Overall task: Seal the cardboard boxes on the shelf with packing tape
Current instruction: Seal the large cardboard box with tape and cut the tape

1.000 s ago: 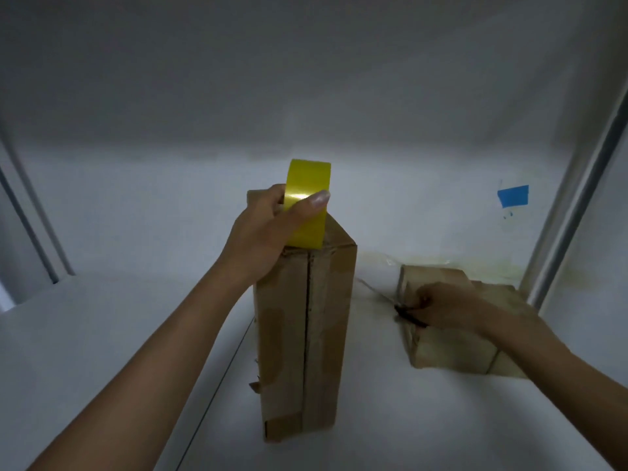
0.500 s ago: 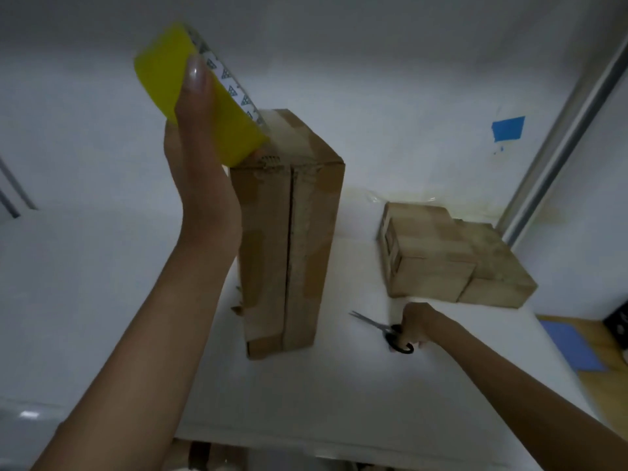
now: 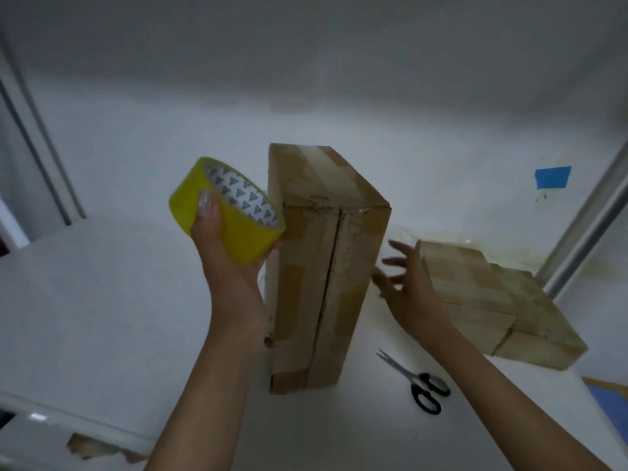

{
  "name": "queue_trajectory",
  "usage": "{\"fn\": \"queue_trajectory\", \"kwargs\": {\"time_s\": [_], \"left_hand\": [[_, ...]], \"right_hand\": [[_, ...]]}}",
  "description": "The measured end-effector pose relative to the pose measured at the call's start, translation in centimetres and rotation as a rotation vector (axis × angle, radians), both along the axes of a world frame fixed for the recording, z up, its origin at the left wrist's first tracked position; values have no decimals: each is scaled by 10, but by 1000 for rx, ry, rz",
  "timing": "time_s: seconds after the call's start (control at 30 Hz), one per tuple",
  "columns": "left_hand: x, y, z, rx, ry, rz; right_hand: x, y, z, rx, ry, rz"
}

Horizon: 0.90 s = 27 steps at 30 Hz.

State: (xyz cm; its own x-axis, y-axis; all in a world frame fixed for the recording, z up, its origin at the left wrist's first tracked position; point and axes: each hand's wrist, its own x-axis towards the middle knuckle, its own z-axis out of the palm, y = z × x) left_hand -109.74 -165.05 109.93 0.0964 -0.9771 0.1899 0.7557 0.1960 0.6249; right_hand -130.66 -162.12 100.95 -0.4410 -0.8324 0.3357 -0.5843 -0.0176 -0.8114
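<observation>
Grips the roll of yellow packing tape (image 3: 238, 236) in the left hand (image 3: 231, 277), thumb over the outer band and fingers curled beneath. Holds it raised off the white shelf (image 3: 102, 300), just beside the upper left edge of the tall cardboard box (image 3: 323, 283); whether touching it, cannot tell. Holds the right hand (image 3: 407, 287) wide, fingers straight and spread, gripping nothing, close by the box's right side, between it and the low cardboard boxes (image 3: 492, 300) further right. Leaves the scissors (image 3: 419, 382) flat on the shelf near the box's foot, blades aimed back toward it, handles nearer the camera.

Judged as the set-up step: tape in hand, no yellow strip visible on the cardboard, only brownish patches, with the centre seam on the near face showing as a dark line. Calls next for steadying the box with the free hand, then finding and peeling the loose end of the roll. After that, pressing the end down at the top of the seam and drawing the tape along that line before cutting. Risks tipping so tall and narrow a box if pulled sideways.

Stands on its small end, long axis vertical, top face up, seam face toward the camera. As for the roll: axis tilted, printed core opening up and to the right, toward the box.
</observation>
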Motion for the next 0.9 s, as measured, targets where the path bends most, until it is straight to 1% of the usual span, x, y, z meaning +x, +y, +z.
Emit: {"fn": "queue_trajectory", "kwargs": {"time_s": [0.03,0.07,0.1,0.17,0.2,0.23,0.3,0.33,0.37,0.43,0.57,0.63,0.73,0.83,0.9], "left_hand": [[0,0,-3,-8,-8,-13],[-1,2,-3,2,-10,-7],[-2,3,-4,15,4,-23],[-4,1,-6,52,48,-55],[-5,-1,-7,67,72,-74],[-5,-3,-8,81,82,-107],[-10,-6,-11,140,75,-203],[-15,-6,-12,168,58,-242],[-20,-5,-15,184,47,-273],[-27,-4,-18,201,38,-298],[-26,-10,-25,171,22,-289],[-18,-18,-30,177,-32,-210],[2,-39,-53,243,-138,-101],[22,-60,-81,346,-276,-84],[27,-69,-96,374,-369,-102]], "right_hand": [[8,-2,16,-150,-32,51],[12,-4,32,-253,-69,92],[16,-4,49,-317,-97,111],[19,0,79,-339,-66,76],[21,3,94,-309,1,32],[21,5,107,-247,110,-16],[23,7,128,-33,330,-70],[25,8,137,101,381,-94],[26,6,143,212,389,-117],[20,-3,148,365,352,-153],[-17,-15,142,499,313,-174],[-37,-12,138,510,202,-185],[-57,3,123,465,34,-215],[-67,17,104,432,-123,-248],[-64,24,94,420,-216,-263]]}}
